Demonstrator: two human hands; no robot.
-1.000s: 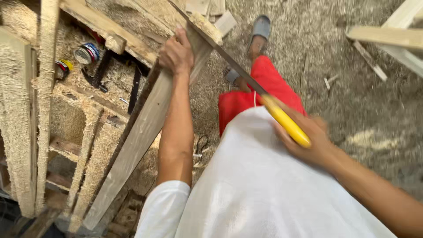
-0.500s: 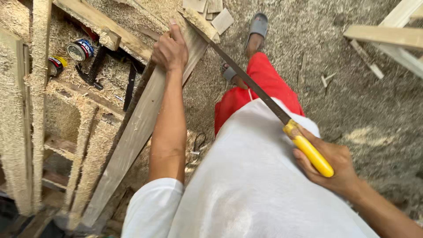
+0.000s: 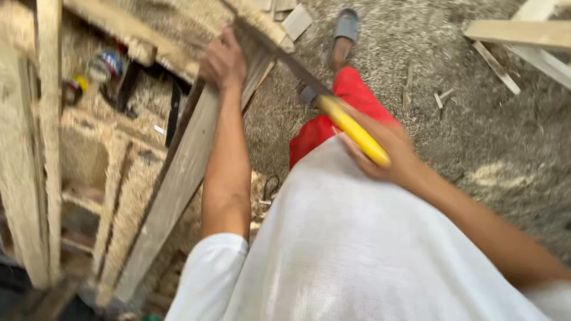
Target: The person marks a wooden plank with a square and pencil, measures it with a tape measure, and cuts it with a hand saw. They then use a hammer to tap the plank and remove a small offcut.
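1. Where the frame begins at the left, a sawdust-caked workbench (image 3: pixel 35 148) of rough timber is seen, with upright slats and open shelves.
2. Left of the plank, on a bench shelf, a blurred tin (image 3: pixel 107 65) with blue and red markings is set, and a small yellow-and-red object (image 3: pixel 74 89) is seen just left of it; what it is cannot be told.
3. A long plank (image 3: pixel 178 178) is leaned across the bench, running from bottom left up to the right.
4. Near the plank's upper end, the left hand (image 3: pixel 223 59) is pressed down on the wood, fingers curled over its edge, so it is clamped on the plank.
5. Right of that hand, the dark blade of a saw (image 3: pixel 285 56) is laid slantwise across the plank's top end, touching it.
6. Right of the plank, the saw's yellow handle (image 3: pixel 354 131) is gripped by the right hand (image 3: pixel 380 151), fingers closed around it.
7. Below the handle, a white shirt and red trousers (image 3: pixel 351 98) are worn by the person, and a foot in a grey sandal (image 3: pixel 346 27) is planted on the ground beyond the plank's top.
8. Far right of the plank, sawdust-covered ground (image 3: pixel 476 148) is strewn with scraps, and pale boards (image 3: pixel 517 32) are seen lying at the top corner.
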